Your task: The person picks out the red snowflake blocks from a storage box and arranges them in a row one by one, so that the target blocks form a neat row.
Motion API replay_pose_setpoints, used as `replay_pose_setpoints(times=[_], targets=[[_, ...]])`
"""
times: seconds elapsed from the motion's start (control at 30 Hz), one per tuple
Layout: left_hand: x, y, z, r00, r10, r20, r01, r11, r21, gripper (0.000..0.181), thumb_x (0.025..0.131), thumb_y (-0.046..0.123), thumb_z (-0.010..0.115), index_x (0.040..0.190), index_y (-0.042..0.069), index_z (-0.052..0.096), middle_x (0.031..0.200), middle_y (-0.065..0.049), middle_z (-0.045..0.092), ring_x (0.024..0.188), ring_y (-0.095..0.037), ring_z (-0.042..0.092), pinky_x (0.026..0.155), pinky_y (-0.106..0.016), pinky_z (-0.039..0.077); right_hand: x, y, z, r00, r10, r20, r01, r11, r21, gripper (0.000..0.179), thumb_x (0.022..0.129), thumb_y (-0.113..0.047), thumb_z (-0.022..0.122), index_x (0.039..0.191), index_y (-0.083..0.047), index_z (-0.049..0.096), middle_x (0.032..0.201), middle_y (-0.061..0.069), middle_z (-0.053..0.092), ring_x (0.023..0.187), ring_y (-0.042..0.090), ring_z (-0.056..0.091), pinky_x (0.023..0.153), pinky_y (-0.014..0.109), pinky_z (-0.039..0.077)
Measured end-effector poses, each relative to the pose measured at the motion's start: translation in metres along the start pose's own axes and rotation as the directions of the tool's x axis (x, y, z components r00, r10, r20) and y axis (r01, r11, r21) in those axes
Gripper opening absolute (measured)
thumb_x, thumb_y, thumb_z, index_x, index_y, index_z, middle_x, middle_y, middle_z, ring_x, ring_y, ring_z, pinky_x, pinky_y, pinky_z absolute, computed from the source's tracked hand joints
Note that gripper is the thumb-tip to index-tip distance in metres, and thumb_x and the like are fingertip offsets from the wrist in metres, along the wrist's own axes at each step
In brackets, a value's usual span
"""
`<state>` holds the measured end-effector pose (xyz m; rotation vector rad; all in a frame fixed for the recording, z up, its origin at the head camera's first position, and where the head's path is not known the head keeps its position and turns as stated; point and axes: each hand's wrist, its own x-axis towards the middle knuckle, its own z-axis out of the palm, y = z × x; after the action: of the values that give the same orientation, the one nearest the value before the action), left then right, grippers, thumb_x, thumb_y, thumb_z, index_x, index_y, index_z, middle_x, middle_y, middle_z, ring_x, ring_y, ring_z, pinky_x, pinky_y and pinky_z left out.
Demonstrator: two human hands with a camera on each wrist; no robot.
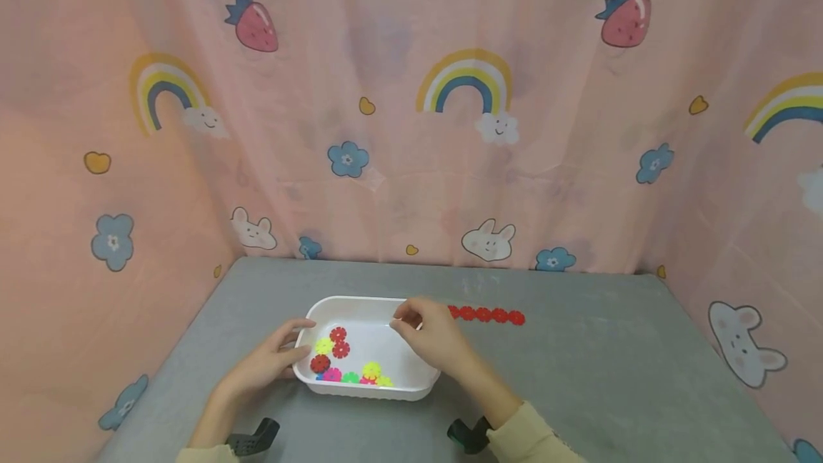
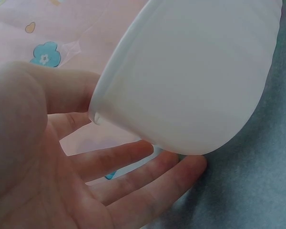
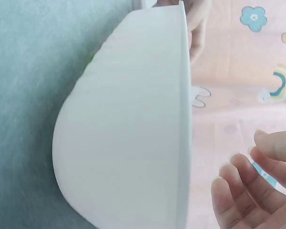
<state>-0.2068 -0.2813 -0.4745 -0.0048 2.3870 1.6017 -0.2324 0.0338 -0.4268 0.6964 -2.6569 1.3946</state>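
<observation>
A white plastic tray point(image 1: 364, 391) stands tilted towards the person, with loose snowflake discs inside. Among these are red discs point(image 1: 341, 349), yellow discs point(image 1: 371, 369) and a green disc point(image 1: 350, 377), mostly along its near side. My left hand point(image 1: 266, 361) holds the tray's left end; in the left wrist view the thumb lies at the rim and the fingertips meet the outer wall point(image 2: 190, 86) below. Over the tray's right end hovers my right hand point(image 1: 432, 334). Its fingers point(image 3: 245, 191) are loosely bent in the right wrist view, and nothing shows between them and the thumb.
A row of joined red snowflake discs point(image 1: 491, 315) lies on the grey table behind my right hand, which covers its left end. Pink patterned curtains point(image 1: 411, 184) hang at the back and both sides of the table point(image 1: 598, 363).
</observation>
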Motion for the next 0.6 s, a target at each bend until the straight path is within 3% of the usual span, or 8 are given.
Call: replay_pose_setpoints(times=[0.6], targets=[[-0.002,0.001,0.001,1.000,0.004,0.019,-0.004,1.000,-0.029,0.050,0.103,0.021,0.060,0.148,0.009,0.043,0.152,-0.032,0.036,0.128,-0.042,0.054,0.091,-0.048,0.057,0.011,0.001,0.033,1.000,0.004,0.013,-0.004,1.000,-0.002,0.006,0.093,-0.017,0.074,0.097,-0.013,0.073,0.084,-0.008,0.063,0.078,0.011,0.055,0.069,0.023,0.051]])
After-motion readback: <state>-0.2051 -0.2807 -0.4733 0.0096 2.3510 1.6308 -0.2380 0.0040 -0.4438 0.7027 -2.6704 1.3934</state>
